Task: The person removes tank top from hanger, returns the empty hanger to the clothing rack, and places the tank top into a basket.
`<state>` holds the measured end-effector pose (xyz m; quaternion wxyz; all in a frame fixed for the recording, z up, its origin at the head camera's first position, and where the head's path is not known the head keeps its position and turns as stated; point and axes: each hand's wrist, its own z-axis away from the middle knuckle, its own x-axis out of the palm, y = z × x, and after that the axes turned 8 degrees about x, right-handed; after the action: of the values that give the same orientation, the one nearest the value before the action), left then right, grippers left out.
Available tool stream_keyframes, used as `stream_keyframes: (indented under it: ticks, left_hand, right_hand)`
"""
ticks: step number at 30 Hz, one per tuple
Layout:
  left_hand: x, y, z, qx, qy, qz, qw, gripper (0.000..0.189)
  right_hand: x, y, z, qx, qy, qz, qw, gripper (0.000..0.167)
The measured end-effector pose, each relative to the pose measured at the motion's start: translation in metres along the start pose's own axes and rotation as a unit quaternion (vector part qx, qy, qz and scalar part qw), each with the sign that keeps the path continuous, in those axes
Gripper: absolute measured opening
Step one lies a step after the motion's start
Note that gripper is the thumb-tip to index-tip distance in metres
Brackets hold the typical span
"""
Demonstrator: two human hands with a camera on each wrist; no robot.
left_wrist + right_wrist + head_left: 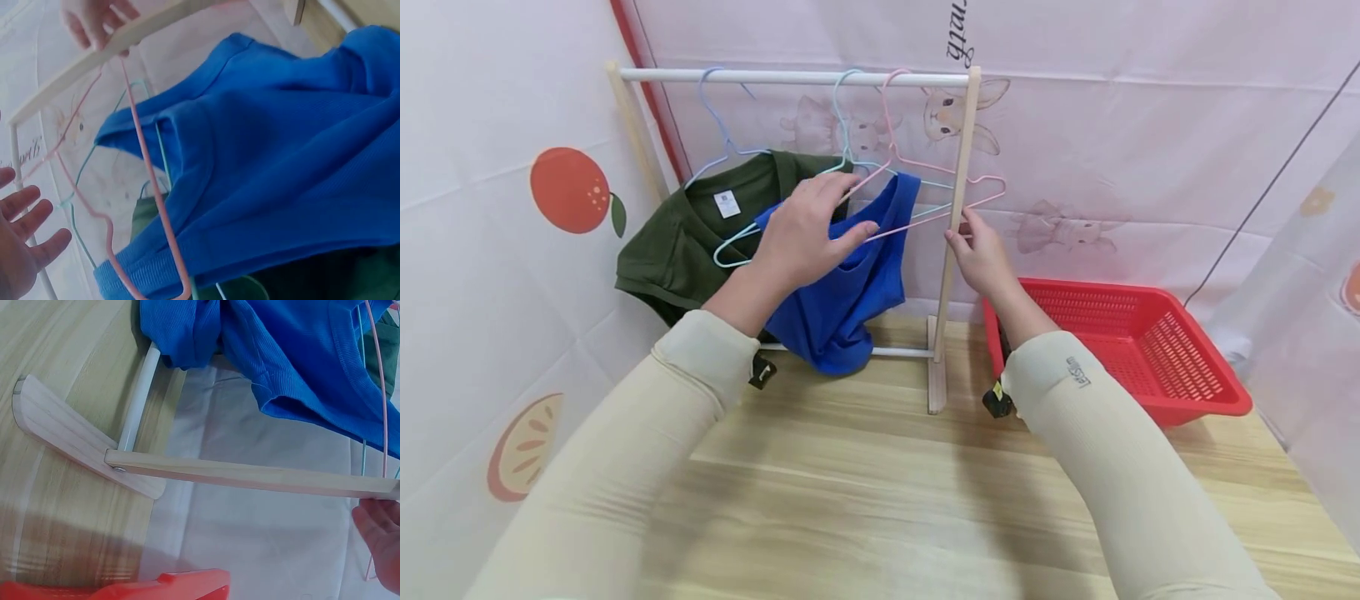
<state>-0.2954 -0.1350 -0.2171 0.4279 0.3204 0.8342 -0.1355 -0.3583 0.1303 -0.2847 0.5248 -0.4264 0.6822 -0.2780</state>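
My left hand (pixel 808 229), fingers spread in the left wrist view, hovers in front of a blue garment (pixel 850 292) and a pink hanger (pixel 917 221). The pink hanger hooks over the rack's white top rail (pixel 790 77) and passes in front of the garment. A light-blue-green hanger (pixel 846 125) runs through the blue garment, its left end sticking out. With thumb and fingertips, my right hand (pixel 988 258) grips the wooden right post (pixel 964 158) of the rack, close below the pink hanger's right end. Part of the pink hanger is hidden behind the post.
A dark green garment (pixel 658 250) hangs on a blue hanger (pixel 718 125) at the left. Right of the rack, a red basket (pixel 1202 408) stands on the wooden table (pixel 850 500). A patterned curtain (pixel 1112 125) lies close behind the rack.
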Motion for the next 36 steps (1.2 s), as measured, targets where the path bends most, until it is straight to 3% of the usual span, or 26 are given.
stream_keyframes:
  ticks: [4,10,20,28,36]
  left_hand:
    - [-0.005,-0.008,-0.007,-0.03,0.009,0.011,0.9994,0.067]
    - [-0.013,-0.017,-0.019,-0.098,-0.002,0.039,0.9945,0.068]
    - [-0.013,-0.033,-0.041,-0.199,-0.042,0.083,0.9756,0.069]
    - [-0.008,-0.039,-0.051,-0.218,-0.044,0.119,0.9676,0.063]
    - [-0.001,-0.038,-0.057,-0.227,-0.039,0.113,0.9666,0.052]
  right_hand:
    - [0.0,0.004,-0.002,0.003,0.002,-0.009,1.0,0.042]
    - [0.0,0.008,-0.004,0.014,-0.003,-0.038,0.9992,0.038]
    - [-0.001,0.01,-0.005,0.022,-0.012,-0.045,0.9987,0.039]
    - [-0.003,0.013,-0.003,0.031,-0.012,-0.028,0.999,0.041]
    - [-0.003,0.012,-0.002,0.033,-0.014,-0.041,0.9985,0.042]
